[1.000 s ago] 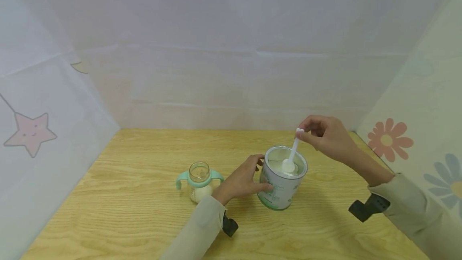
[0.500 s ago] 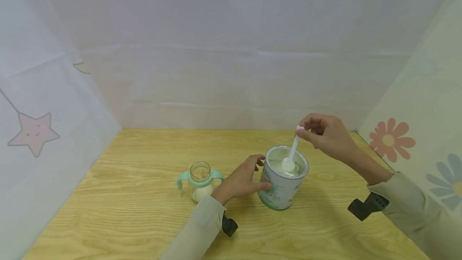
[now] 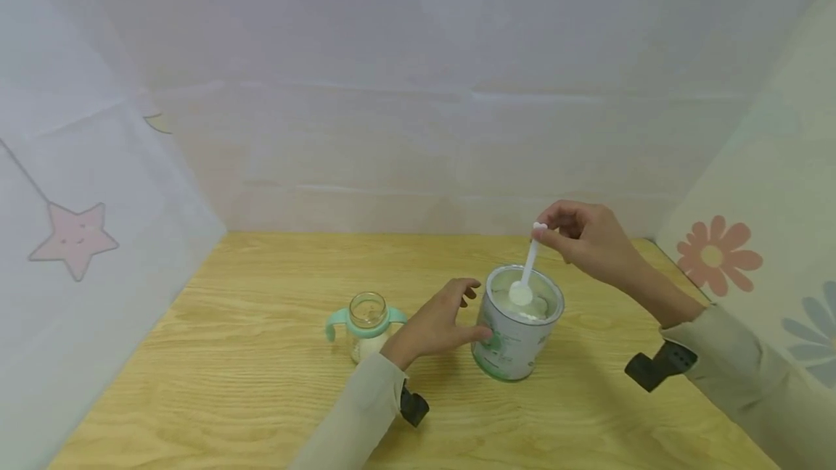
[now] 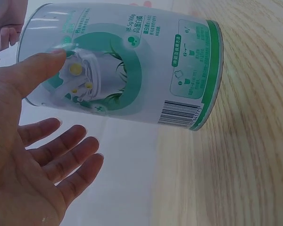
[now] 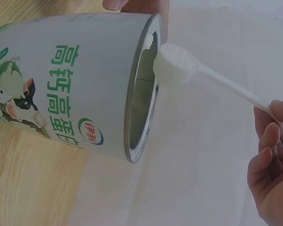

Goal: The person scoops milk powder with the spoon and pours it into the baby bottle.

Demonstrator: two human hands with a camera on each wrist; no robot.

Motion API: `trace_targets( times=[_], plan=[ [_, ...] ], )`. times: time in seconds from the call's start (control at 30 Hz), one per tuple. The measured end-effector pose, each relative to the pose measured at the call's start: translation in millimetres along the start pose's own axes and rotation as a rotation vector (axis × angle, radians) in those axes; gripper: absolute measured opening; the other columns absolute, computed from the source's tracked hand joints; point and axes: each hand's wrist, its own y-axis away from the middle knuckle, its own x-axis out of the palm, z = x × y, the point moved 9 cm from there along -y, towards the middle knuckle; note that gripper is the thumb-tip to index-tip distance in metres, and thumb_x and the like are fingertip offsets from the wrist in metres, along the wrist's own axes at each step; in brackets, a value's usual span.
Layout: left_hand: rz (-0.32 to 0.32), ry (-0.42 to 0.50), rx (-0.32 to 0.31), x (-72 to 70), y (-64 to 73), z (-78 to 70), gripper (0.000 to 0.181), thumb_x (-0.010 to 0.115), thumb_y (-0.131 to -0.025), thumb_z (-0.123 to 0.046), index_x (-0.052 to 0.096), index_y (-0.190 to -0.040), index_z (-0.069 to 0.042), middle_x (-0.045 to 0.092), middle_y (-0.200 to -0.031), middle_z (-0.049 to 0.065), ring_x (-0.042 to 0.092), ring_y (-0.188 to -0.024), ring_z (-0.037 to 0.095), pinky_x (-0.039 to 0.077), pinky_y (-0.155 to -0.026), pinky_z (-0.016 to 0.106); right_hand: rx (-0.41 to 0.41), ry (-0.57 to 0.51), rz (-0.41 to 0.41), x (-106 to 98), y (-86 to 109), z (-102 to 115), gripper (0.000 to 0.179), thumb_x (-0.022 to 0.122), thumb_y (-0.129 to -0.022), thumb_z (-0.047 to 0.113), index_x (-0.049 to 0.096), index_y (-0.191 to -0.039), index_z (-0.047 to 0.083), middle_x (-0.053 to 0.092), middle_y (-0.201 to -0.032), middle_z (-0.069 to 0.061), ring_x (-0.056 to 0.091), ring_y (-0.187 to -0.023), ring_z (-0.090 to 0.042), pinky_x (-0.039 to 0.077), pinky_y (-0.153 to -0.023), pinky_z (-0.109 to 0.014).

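A white milk powder can (image 3: 512, 350) with green print stands upright with no lid, pale powder inside. My right hand (image 3: 588, 245) pinches the handle end of a white scoop (image 3: 532, 261) between thumb and fingers. In the right wrist view, the scoop's bowl (image 5: 175, 65) is heaped with powder right at the can's rim. My left hand (image 3: 439, 326) is beside the can, thumb against its wall. The left wrist view shows its other fingers (image 4: 68, 160) spread and apart from the can. Left of that hand stands a glass baby bottle (image 3: 368, 328) with mint-green handles, uncapped, powder at its bottom.
All of this is on a wood-grain table (image 3: 261, 383). A pale cloth (image 3: 405, 129) hangs behind and at both sides, printed with a star (image 3: 75, 238) and flowers (image 3: 715, 256). Black straps are on both wrists; the left sleeve passes close to the bottle.
My right hand has lifted the scoop slightly within the can's mouth. The left fingers have come a little away from the can. The head view has turned slightly left.
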Motion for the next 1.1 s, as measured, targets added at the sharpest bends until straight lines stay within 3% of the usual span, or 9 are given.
trace_targets(
  times=[0.6,1.1],
  plan=[
    [-0.02,-0.059,-0.015,-18.1,4.2,3.5,0.07,0.068,-0.088,-0.036,0.034,-0.143,-0.011,0.049,-0.133,0.006,0.05,-0.119,0.02,0.047,-0.096,0.032,-0.016,-0.007,0.023,12.3,-17.0,4.3,0.008,0.063,-0.091,0.01,0.065,-0.092,0.002,0.063,-0.074,-0.003,0.044,-0.044,-0.009,0.04,-0.042,-0.026],
    [-0.049,-0.075,-0.038,-33.9,8.3,4.5,0.062,0.068,-0.088,-0.036,0.041,-0.138,-0.011,0.053,-0.13,0.007,0.053,-0.114,0.02,0.048,-0.092,0.031,-0.036,-0.029,0.032,22.0,-28.4,12.0,0.01,0.063,-0.092,0.012,0.065,-0.093,0.002,0.062,-0.074,-0.005,0.044,-0.044,-0.01,0.041,-0.043,-0.026]
  ],
)
